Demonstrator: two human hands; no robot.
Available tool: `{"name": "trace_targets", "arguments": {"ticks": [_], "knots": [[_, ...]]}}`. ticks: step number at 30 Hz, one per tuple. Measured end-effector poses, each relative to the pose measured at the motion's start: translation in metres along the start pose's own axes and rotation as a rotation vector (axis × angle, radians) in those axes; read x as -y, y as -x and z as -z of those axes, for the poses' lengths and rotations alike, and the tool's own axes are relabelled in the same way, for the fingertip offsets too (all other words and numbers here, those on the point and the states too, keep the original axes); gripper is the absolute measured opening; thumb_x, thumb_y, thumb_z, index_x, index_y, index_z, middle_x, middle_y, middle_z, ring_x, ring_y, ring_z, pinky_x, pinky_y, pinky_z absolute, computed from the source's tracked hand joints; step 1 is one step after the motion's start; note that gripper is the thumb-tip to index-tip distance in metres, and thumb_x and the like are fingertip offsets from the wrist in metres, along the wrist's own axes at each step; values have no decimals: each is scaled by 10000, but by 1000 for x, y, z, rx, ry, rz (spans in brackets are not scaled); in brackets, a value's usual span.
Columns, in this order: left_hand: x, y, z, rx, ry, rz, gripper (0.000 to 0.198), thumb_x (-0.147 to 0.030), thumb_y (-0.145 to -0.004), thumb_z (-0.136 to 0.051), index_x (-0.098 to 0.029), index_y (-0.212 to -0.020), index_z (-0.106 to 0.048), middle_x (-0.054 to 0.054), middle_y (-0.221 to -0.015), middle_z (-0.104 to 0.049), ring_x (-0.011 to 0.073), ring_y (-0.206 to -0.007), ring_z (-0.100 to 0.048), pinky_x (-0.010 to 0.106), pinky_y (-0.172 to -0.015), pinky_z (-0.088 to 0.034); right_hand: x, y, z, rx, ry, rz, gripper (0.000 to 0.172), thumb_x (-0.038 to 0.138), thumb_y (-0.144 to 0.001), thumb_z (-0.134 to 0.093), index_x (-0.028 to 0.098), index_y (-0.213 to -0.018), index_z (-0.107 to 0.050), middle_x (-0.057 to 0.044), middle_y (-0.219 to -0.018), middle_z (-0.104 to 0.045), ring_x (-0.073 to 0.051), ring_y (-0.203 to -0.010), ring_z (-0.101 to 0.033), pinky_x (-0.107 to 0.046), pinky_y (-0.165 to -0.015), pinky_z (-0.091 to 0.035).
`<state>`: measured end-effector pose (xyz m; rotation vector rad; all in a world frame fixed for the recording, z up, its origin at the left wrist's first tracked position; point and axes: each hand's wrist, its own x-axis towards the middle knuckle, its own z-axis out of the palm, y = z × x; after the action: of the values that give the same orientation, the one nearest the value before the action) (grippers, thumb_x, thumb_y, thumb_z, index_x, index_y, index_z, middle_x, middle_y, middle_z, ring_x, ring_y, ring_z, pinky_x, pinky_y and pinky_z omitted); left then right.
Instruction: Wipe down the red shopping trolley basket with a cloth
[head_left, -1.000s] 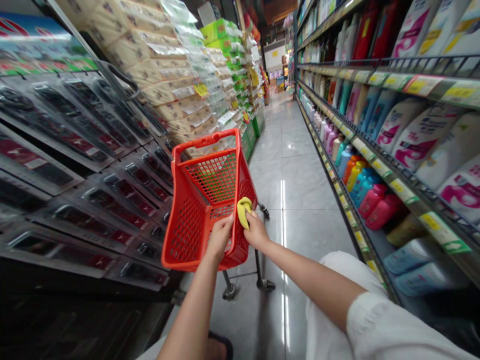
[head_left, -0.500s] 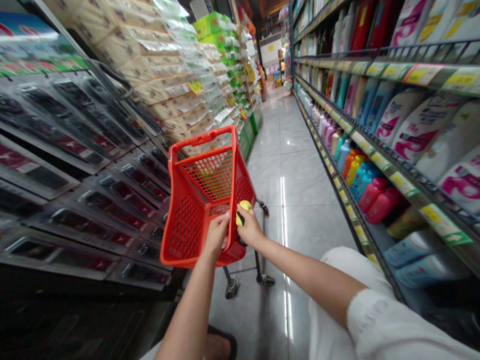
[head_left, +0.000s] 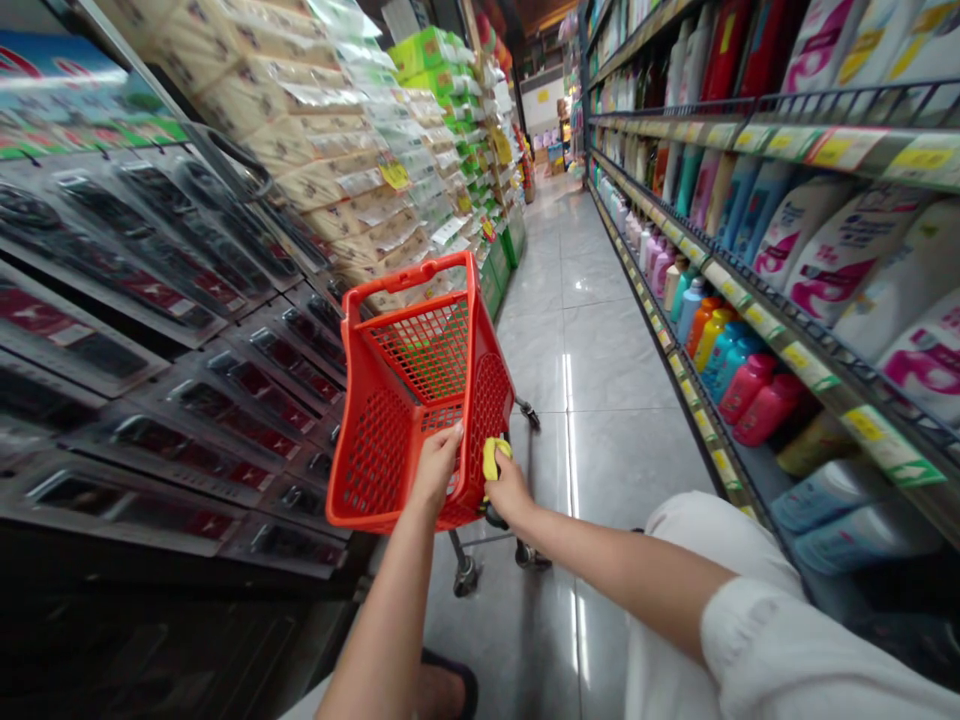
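A red plastic shopping cart (head_left: 411, 385) with perforated basket walls stands in front of me on a wheeled metal frame. My left hand (head_left: 437, 466) is closed on the basket's near rim, thumb on top and the other fingers mostly hidden. Beside the basket's right wall, my right hand (head_left: 510, 490) is closed around a bunched yellow cloth (head_left: 495, 457). Something black shows below the cloth, too small to make out. The basket's visible floor holds nothing I can see.
Bottles fill the shelves (head_left: 750, 290) close along my right. Hanging blister packs (head_left: 150, 400) crowd the left, with stacked tissue packs (head_left: 337, 160) behind them. A tiled aisle (head_left: 592, 300) runs ahead. My knee (head_left: 690, 540) is near the lower right shelf.
My right hand has moved slightly down and right with the yellow cloth, away from the basket's edge. My left hand stays on the rim.
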<state>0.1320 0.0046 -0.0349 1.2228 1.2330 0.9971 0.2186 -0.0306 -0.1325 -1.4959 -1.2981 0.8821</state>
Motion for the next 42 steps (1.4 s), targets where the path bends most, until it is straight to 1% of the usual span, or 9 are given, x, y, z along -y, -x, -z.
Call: {"name": "trace_targets", "arguments": {"ticks": [5,13,17,22,26,29,34,39,42], "knots": [[-4,-5,-4,-18,-35,-34,498,-598,-555,-768,-122,-687,-707,15,-569,-633,165,-591,-587,284,-598,-464,37,-35,31,-40,-143,191,855,45,-696,-474,218,-1504,-255,-89,-1381,-466,-196,-1295,-436,-344,-1093,-360],[-2,-6,-2,-59,-15,-11,471,-565,-564,-779,-127,-729,-723,28,-647,-689,174,-624,-622,295,-635,-493,13,48,7,89,108,135,496,-3,-703,-467,197,-1147,-560,-96,-1261,-407,-216,-1189,-470,-375,-1037,-410],[-2,-4,-2,-63,7,10,496,-588,-576,-767,-129,-758,-728,41,-667,-708,182,-623,-642,302,-627,-512,14,53,6,70,16,84,555,-16,-696,-430,187,-1199,-546,-85,-1165,-444,-192,-1123,-507,-333,-1024,-424],[0,-6,2,-94,102,67,616,-689,-710,-605,-116,-886,-744,109,-802,-750,213,-732,-680,324,-717,-522,30,44,23,119,123,309,817,15,-734,-458,316,-1479,-308,-84,-1316,-363,-220,-1190,-465,-367,-1016,-431],[4,-7,8,-125,132,126,696,-737,-750,-523,-96,-909,-740,123,-816,-751,216,-749,-685,311,-717,-518,39,24,43,208,400,415,773,48,-769,-498,376,-1457,-369,-90,-1243,-447,-254,-1095,-486,-386,-942,-458],[5,-6,7,-96,123,160,801,-804,-748,-433,-94,-966,-733,131,-816,-748,224,-744,-692,293,-648,-507,47,-6,57,191,504,408,691,73,-817,-466,409,-1420,-423,-90,-1225,-475,-257,-1067,-497,-363,-902,-461],[2,-5,2,-10,130,175,874,-768,-852,-173,-124,-1132,-693,132,-864,-750,222,-817,-704,301,-689,-523,58,-38,61,158,606,295,742,72,-840,-423,372,-1500,-265,-89,-1234,-477,-220,-1031,-546,-319,-887,-458],[-2,-4,5,-67,180,169,876,-693,-904,-100,-86,-1182,-668,147,-863,-754,235,-842,-705,327,-746,-532,50,12,53,246,738,427,695,113,-880,-406,290,-1523,-213,-132,-1232,-484,-244,-1009,-546,-339,-824,-486],[-1,-2,7,-8,235,180,961,-728,-875,-69,-40,-1143,-683,176,-834,-750,250,-801,-706,337,-734,-530,42,41,55,316,805,549,659,136,-905,-398,318,-1513,-222,-132,-1197,-508,-241,-972,-538,-332,-770,-498]]}}
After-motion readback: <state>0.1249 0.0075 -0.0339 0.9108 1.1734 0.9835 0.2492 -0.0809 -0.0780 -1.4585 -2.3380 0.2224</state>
